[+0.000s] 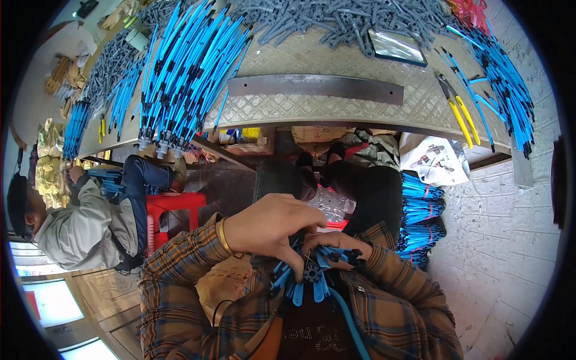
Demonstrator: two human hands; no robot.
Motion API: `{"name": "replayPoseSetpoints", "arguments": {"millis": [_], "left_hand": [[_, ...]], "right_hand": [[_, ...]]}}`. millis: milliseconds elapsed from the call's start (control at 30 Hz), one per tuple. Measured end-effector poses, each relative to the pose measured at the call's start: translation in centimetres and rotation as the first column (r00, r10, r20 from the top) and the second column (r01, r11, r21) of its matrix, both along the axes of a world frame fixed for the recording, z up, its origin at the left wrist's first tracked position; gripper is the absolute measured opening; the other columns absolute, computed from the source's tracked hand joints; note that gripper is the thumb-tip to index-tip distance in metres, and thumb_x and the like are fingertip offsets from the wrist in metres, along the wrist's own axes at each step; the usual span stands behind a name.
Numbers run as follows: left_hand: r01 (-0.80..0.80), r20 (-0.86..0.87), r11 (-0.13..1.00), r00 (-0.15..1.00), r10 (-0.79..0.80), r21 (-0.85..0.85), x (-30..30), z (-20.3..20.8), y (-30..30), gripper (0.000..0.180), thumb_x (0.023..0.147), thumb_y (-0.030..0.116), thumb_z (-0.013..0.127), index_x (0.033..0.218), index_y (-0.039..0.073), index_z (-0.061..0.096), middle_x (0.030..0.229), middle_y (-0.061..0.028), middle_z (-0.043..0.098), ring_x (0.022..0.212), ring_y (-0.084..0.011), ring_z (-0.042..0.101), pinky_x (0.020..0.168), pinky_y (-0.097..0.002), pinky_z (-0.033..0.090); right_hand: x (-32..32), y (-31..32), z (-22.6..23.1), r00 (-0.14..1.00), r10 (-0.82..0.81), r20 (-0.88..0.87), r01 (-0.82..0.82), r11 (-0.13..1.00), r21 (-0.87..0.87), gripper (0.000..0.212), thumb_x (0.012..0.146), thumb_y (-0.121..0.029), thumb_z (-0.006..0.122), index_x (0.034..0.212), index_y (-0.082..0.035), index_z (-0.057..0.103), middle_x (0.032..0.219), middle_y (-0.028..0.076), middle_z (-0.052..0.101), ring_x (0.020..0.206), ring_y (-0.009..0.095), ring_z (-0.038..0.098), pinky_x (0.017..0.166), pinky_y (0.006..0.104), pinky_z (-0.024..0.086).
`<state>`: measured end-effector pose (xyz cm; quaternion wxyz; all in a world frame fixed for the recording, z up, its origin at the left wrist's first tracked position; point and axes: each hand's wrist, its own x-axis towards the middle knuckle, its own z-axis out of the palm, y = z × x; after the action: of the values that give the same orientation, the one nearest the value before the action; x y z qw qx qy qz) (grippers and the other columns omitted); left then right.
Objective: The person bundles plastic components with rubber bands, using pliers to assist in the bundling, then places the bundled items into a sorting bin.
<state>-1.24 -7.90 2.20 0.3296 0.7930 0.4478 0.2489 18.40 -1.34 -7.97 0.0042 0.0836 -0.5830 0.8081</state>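
Close to my body, a dark round notched hub point(312, 273) has several blue rods point(298, 293) with black joints fanned out around it. My right hand point(336, 245) is closed around the rods at the hub's right side, their black ends showing past its fingers. From the left, my left hand point(273, 223) arches over the hub with fingers bent and thumb lying against the rods. What its fingertips pinch, if anything, is hidden. A gold bangle point(223, 236) circles the left wrist.
The workbench point(360, 111) ahead carries a metal strip point(315, 89), blue rod bundles point(189, 72), grey plastic parts point(324, 18) and yellow-handled pliers point(459, 114). Tied blue bundles point(423, 213) are stacked at right. A co-worker point(90, 222) sits left near a red stool point(174, 210).
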Motion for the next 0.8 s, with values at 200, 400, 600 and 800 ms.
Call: {"name": "replayPoseSetpoints", "arguments": {"millis": [200,400,600,800], "left_hand": [[-0.403,0.269,0.893,0.854,0.446,-0.201,-0.7,-1.2,-2.2,0.048,0.065,0.027,0.077,0.099,0.003,0.054,0.077,-0.0058,0.059,0.067,-0.0137,0.058,0.053,-0.0236,0.044],[-0.711,0.688,0.703,0.500,0.525,-0.019,3.7,0.6,-7.7,0.036,0.080,0.008,0.058,0.112,0.000,0.043,0.093,-0.0125,0.058,0.071,-0.0125,0.055,0.067,-0.0233,0.047],[-0.813,0.496,0.581,0.515,0.699,0.026,6.8,-1.1,-4.2,0.051,0.081,0.003,0.056,0.125,-0.005,0.033,0.108,-0.0129,0.053,0.093,-0.0146,0.051,0.085,-0.0287,0.041],[-0.882,0.480,0.443,0.460,0.747,0.157,4.9,-2.5,-2.4,0.040,0.081,-0.003,0.054,0.119,-0.003,0.042,0.104,-0.0090,0.052,0.096,-0.0125,0.049,0.085,-0.0262,0.040]], "right_hand": [[0.7,-0.7,-1.0,0.963,-0.244,0.110,0.246,0.969,-0.006,0.027,0.080,-0.016,0.062,0.103,-0.004,0.056,0.096,0.006,0.056,0.091,0.016,0.053,0.082,0.0295,0.042],[-0.8,-1.1,-0.6,0.755,-0.593,0.281,0.646,0.746,-0.164,0.027,0.078,-0.011,0.063,0.103,-0.004,0.055,0.092,0.004,0.054,0.086,0.014,0.051,0.079,0.0276,0.041],[-6.2,-1.0,3.1,0.520,-0.854,-0.018,0.853,0.518,0.058,0.027,0.075,-0.005,0.061,0.101,-0.003,0.055,0.088,0.005,0.052,0.083,0.014,0.051,0.075,0.0252,0.040],[-8.9,-2.3,0.1,0.483,-0.867,-0.121,0.876,0.479,0.061,0.028,0.075,-0.001,0.057,0.102,-0.003,0.052,0.085,0.008,0.051,0.082,0.018,0.052,0.074,0.0257,0.040]]}}
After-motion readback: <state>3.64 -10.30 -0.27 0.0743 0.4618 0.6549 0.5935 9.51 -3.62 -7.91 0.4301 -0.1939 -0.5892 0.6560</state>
